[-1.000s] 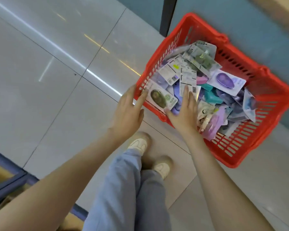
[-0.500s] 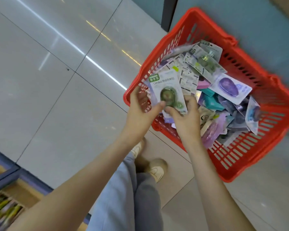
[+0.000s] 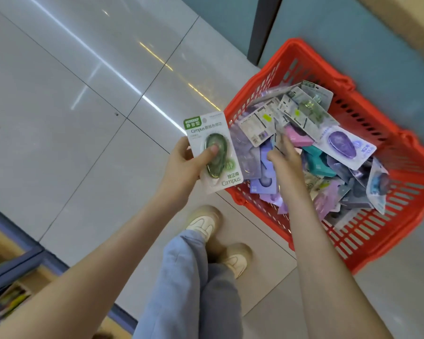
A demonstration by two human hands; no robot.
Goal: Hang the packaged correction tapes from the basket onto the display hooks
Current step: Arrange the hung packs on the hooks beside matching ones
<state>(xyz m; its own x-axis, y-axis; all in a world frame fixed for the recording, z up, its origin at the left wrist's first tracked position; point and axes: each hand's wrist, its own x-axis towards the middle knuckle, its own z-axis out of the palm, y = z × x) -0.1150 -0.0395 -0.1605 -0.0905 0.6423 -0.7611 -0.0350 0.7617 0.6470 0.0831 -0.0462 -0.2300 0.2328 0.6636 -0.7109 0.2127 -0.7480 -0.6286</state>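
Green pack (image 3: pixel 222 165) now pinched in left hand (image 3: pixel 181 167) alone, nine o'clock of basket (image 3: pixel 406 140); right hand (image 3: pixel 285 162), loose-fingered, digs back for another.

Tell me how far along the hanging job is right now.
Done: nothing visibly hung; no display hooks are in view. In hand: the left hand grips one green-and-white carded correction tape package, thumb on its blister, while the right hand reaches into the heap of packages. Left: that whole heap, filling the red plastic basket, awaits hanging.
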